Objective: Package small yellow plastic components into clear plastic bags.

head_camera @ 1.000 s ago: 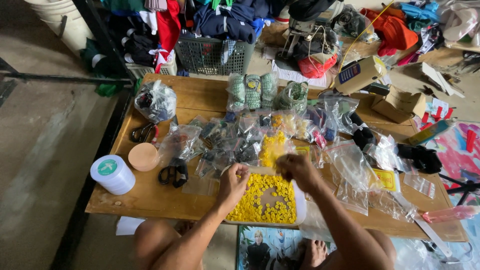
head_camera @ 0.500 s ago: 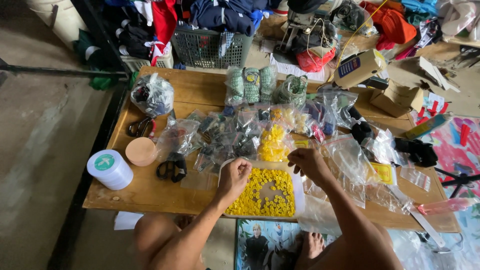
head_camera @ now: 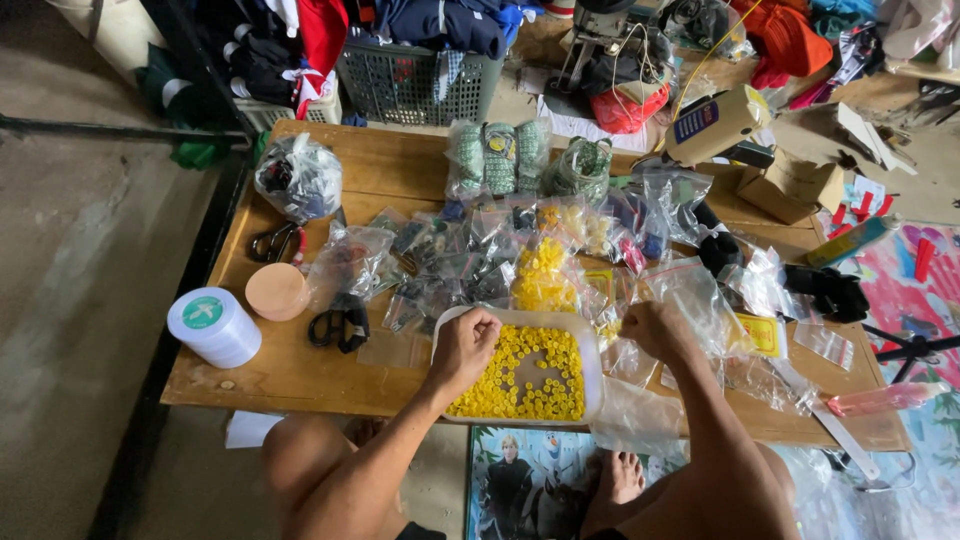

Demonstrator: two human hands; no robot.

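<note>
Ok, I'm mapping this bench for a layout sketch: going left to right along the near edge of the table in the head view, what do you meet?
White tape roll → round tan lid → black scissors → left hand → white tray of yellow buttons → right hand → pink tube.

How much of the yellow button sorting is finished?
Done: several small clear bags on the wooden table already hold yellow pieces. In hand: the left hand dips into the white tray of yellow pieces, and the right hand rests by an empty clear bag. Left: the tray looks nearly full, so plenty remains.
</note>
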